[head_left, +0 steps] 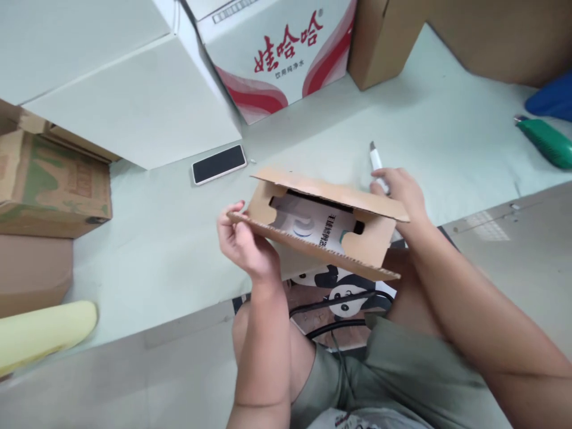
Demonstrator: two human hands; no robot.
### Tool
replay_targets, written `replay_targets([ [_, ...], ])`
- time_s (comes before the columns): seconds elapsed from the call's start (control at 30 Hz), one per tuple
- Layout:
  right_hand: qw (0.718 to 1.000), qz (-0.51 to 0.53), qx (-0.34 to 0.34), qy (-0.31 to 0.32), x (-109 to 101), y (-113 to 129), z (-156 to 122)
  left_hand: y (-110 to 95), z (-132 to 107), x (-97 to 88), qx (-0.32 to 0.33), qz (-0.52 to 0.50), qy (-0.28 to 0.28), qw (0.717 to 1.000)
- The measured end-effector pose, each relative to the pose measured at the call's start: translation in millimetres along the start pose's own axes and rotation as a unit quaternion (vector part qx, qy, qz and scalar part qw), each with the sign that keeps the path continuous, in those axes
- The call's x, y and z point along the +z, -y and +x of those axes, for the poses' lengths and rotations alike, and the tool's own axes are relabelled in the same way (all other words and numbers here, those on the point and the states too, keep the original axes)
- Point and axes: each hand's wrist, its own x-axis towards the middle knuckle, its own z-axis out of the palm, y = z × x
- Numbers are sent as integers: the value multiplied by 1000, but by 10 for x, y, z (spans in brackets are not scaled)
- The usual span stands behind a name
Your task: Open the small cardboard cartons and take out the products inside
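Observation:
A small brown cardboard box (357,244) with its flaps open is held above my lap; a white printed item (313,226) shows inside it. My left hand (243,244) is closed on the box's left flap edge. My right hand (402,190) is at the box's far right corner and grips a white utility knife (376,162), whose blade end points away from me. A black phone (219,164) lies face up on the pale green table (170,238) beyond the box.
Large white cartons (134,89) and a red-and-white printed carton (281,53) stand at the back, with brown cartons (388,42) at right and at left (53,185). A yellow roll (44,333) lies front left. A green object (547,140) lies far right.

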Motion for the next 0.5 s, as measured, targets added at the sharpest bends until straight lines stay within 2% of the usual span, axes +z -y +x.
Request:
replay_targets([
  [0.03,1000,-4,0,14,35,-18,33,-12,32,-17,12,-3,-5,1000],
  [0.1,1000,16,-9,-11,35,-1,46,-32,110,-80,28,-1,-3,1000],
  [0.2,985,115,-47,-121,-121,132,-78,-62,251,-223,36,19,44,998],
  [0.27,956,189,-118,-191,-275,261,-253,-91,335,-311,13,26,120,992],
  [0.33,924,225,-217,-221,-408,384,-467,-127,386,-365,-28,8,215,976],
  [0.4,903,229,-298,-207,-483,469,-664,-164,395,-376,-83,-30,302,949],
  [0.5,906,219,-322,-165,-492,475,-838,-203,359,-350,-142,-40,397,906],
])
